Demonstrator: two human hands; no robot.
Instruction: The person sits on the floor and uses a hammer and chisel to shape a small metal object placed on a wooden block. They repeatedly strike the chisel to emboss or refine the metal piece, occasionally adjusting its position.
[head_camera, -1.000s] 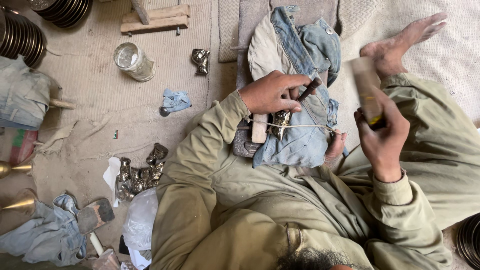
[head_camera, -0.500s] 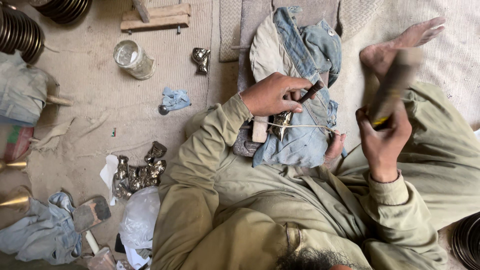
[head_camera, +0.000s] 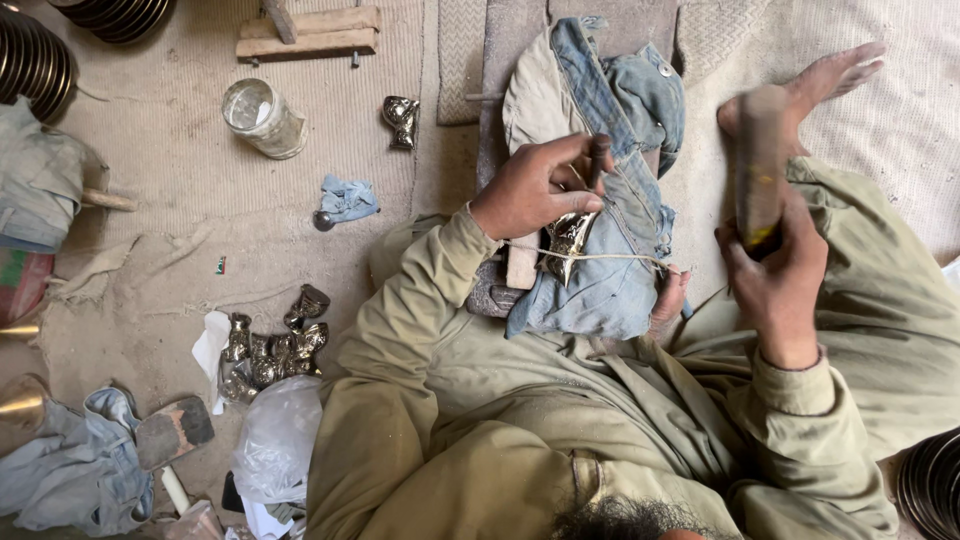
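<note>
blurred mallet (head_camera: 762, 165), rings (head_camera: 928, 485) cut off

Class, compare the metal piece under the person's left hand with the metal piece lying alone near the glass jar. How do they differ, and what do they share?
The held piece rests on denim cloth, pinned by the left hand with a string across it; the lone piece lies untouched on the bare mat. The held piece sits partly hidden under fingers and a tool; the lone piece is in full view. Both are small, shiny and silvery.

A glass jar (head_camera: 263, 118) lies on the floor mat (head_camera: 170, 190) — near it a blue rag (head_camera: 347, 198), a cluster of small metal pieces (head_camera: 270, 345), a plastic bag (head_camera: 277, 440).
</note>
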